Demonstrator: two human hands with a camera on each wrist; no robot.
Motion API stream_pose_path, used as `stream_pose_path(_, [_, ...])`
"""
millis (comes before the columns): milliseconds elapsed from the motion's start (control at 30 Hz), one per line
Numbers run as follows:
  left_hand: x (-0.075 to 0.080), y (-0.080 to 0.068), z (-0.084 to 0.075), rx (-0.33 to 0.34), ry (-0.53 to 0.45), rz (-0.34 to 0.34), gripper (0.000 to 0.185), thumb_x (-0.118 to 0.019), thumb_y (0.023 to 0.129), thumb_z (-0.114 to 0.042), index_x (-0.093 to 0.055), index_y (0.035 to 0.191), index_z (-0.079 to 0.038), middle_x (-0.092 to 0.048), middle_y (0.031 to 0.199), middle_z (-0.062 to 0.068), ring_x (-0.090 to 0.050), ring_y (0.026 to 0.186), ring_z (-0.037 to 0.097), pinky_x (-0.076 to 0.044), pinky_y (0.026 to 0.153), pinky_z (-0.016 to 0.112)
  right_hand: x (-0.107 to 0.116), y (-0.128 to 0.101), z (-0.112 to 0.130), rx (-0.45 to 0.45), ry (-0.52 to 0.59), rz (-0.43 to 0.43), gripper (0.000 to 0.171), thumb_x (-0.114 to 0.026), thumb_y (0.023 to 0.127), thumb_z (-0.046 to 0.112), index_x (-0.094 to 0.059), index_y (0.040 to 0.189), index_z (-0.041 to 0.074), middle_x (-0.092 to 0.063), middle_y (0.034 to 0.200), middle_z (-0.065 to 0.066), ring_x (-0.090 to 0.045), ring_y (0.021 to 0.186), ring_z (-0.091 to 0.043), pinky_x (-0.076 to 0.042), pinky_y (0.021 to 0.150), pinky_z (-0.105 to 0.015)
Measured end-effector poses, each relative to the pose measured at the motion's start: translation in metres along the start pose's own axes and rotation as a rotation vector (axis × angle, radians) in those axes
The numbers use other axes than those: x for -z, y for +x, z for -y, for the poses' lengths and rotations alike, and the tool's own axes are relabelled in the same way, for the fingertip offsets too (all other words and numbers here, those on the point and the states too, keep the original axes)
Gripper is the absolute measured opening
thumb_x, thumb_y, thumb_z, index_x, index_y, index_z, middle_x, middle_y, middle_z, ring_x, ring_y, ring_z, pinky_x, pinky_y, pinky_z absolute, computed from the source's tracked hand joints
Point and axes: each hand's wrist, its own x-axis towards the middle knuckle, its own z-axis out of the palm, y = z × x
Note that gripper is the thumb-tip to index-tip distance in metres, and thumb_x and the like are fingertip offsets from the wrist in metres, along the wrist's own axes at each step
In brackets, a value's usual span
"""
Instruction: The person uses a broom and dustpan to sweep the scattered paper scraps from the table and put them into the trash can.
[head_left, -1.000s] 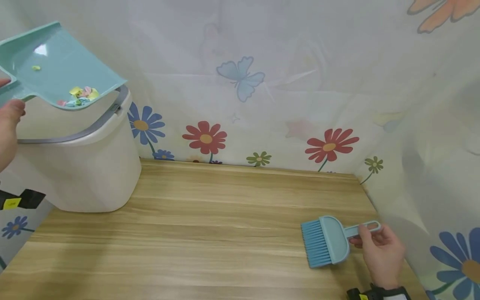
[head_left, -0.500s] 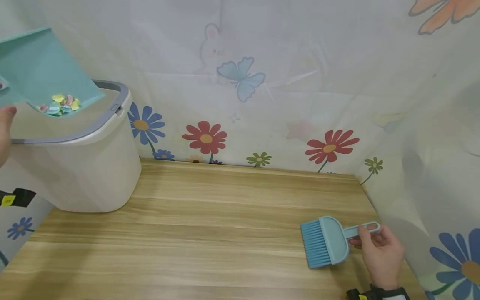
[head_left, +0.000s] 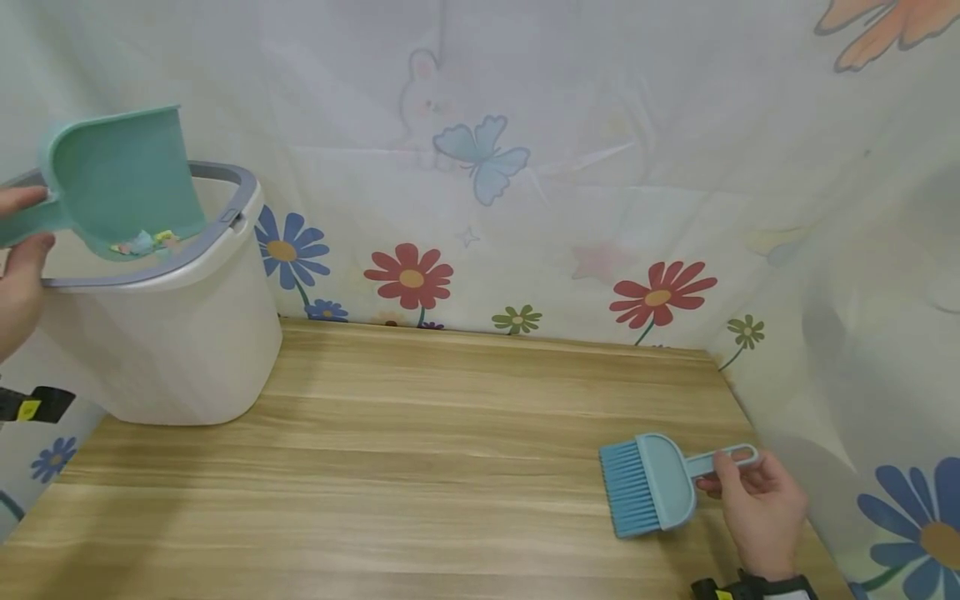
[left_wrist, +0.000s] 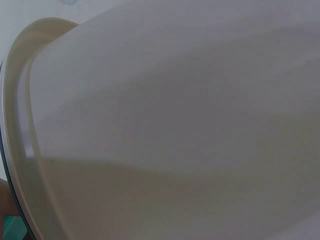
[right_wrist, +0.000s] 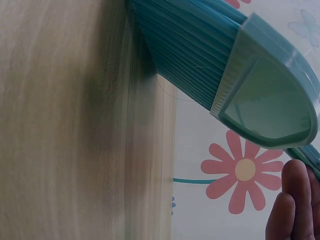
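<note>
In the head view my left hand (head_left: 21, 292) grips the handle of a teal dustpan (head_left: 123, 179), which is tilted steeply over the mouth of a white bin (head_left: 172, 350) with a grey rim. Small pastel paper scraps (head_left: 146, 242) lie at the pan's lower edge. The bin's wall (left_wrist: 175, 125) fills most of the left wrist view. On the right, my right hand (head_left: 761, 508) pinches the handle of a blue hand brush (head_left: 667, 483), its bristles pointing left, low over the table. The right wrist view shows the brush (right_wrist: 270, 105) with curled fingers (right_wrist: 295, 195) at its handle.
A wood-grain table (head_left: 420, 450) spreads under the brush and meets the bin's base at the left. Behind it hangs a pale sheet (head_left: 562, 200) printed with flowers and a butterfly.
The dustpan has swung lower and tipped more steeply into the bin's mouth, and fewer scraps show on it. The right hand and the brush have stayed in place.
</note>
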Motion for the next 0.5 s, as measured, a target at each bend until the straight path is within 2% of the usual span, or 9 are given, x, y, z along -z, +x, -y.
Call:
stream_pose_path(67, [0.000,0.000,-0.002,-0.014,-0.007,-0.012,0.038,-0.046,0.111,-0.013,-0.057,0.147,-0.014,-0.056,0.147,0.022,-0.056,0.132,0.047,-0.035,0.120,0.029,0.000,-0.001,0.001,-0.003,-0.004,0.000,0.012,-0.070,0.093,-0.005,-0.065,0.084,0.001,-0.072,0.073,0.015,-0.067,0.050,-0.005,-0.055,0.051,-0.021])
stream_pose_path(133, [-0.001,-0.001,-0.004,-0.019,-0.020,-0.021,0.037,-0.046,0.111,-0.013,-0.059,0.146,-0.015,-0.060,0.142,0.024,-0.064,0.124,0.022,-0.035,0.108,0.015,0.000,-0.001,0.001,-0.003,-0.022,-0.003,0.010,-0.070,0.093,-0.005,-0.065,0.085,0.000,-0.071,0.073,0.016,-0.067,0.051,-0.005,-0.055,0.051,-0.021])
stream_pose_path(167, [-0.002,-0.001,-0.003,-0.026,-0.022,-0.024,0.037,-0.046,0.112,-0.014,-0.060,0.145,-0.015,-0.061,0.140,0.025,-0.063,0.117,0.009,-0.033,0.100,0.009,0.000,-0.001,0.001,-0.003,-0.036,-0.005,0.010,-0.070,0.094,-0.004,-0.065,0.086,0.001,-0.071,0.073,0.017,-0.067,0.051,-0.004,-0.055,0.051,-0.021])
stream_pose_path(233, [-0.004,-0.001,0.004,-0.044,-0.015,-0.022,0.036,-0.046,0.112,-0.015,-0.061,0.145,-0.016,-0.063,0.134,0.028,-0.050,0.102,-0.014,-0.027,0.084,0.004,-0.001,-0.002,0.001,-0.008,-0.076,-0.009,0.010,-0.070,0.095,-0.002,-0.065,0.087,0.003,-0.069,0.073,0.020,-0.067,0.052,-0.003,-0.055,0.052,-0.021])
stream_pose_path(300, [-0.004,-0.002,0.004,-0.054,-0.018,-0.018,0.036,-0.046,0.111,-0.013,-0.061,0.144,-0.014,-0.064,0.130,0.031,-0.029,0.095,-0.026,-0.024,0.079,0.006,-0.002,-0.002,0.001,-0.008,-0.101,-0.012,0.011,-0.069,0.095,0.000,-0.065,0.087,0.005,-0.067,0.074,0.023,-0.067,0.054,-0.002,-0.056,0.053,-0.021])
stream_pose_path(400, [-0.005,-0.003,0.009,-0.062,-0.022,-0.013,0.037,-0.045,0.111,-0.013,-0.061,0.145,-0.014,-0.063,0.133,0.029,-0.032,0.096,-0.025,-0.026,0.080,0.005,-0.002,-0.002,0.001,0.000,-0.109,-0.012,0.010,-0.070,0.095,0.000,-0.064,0.088,0.003,-0.067,0.074,0.023,-0.067,0.054,-0.001,-0.056,0.053,-0.021])
stream_pose_path(433, [-0.005,-0.003,0.011,-0.055,-0.029,-0.011,0.037,-0.044,0.112,-0.013,-0.060,0.145,-0.016,-0.062,0.136,0.028,-0.043,0.102,-0.020,-0.028,0.084,0.005,-0.002,-0.002,0.001,0.002,-0.105,-0.009,0.009,-0.070,0.095,-0.001,-0.064,0.088,0.002,-0.067,0.074,0.023,-0.067,0.054,-0.002,-0.056,0.053,-0.021])
stream_pose_path(500, [-0.006,-0.004,0.017,-0.047,-0.042,0.002,0.038,-0.043,0.112,-0.014,-0.057,0.148,-0.016,-0.059,0.141,0.026,-0.059,0.118,0.000,-0.031,0.096,0.006,-0.002,-0.002,0.000,0.017,-0.090,-0.007,0.008,-0.070,0.094,-0.002,-0.064,0.088,-0.001,-0.068,0.074,0.021,-0.067,0.053,-0.002,-0.056,0.053,-0.021])
